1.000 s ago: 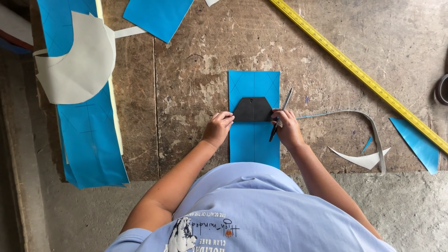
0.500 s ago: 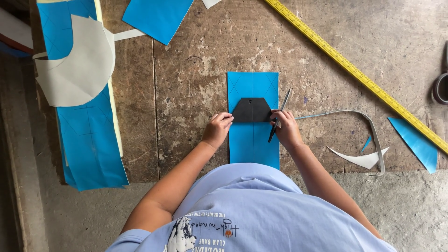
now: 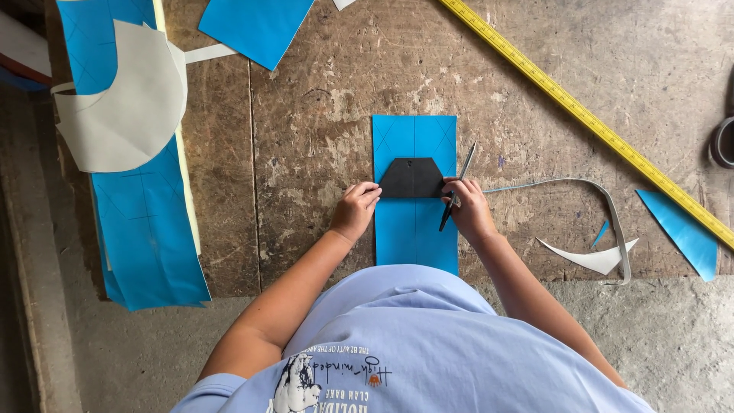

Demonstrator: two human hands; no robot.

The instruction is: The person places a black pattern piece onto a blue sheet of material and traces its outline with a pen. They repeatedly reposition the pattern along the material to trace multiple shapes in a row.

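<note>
A blue rectangular strip of sheet material lies flat on the worn wooden board. On it rests a black trapezoid template. My left hand presses fingertips against the template's left edge. My right hand touches the template's right edge and holds a dark pen, which points up and away from me.
A yellow measuring rule runs diagonally at the upper right. Blue sheets and a grey curved cut-out lie at left, another blue piece at top. Grey and blue offcuts lie at right. A dark round object sits at the right edge.
</note>
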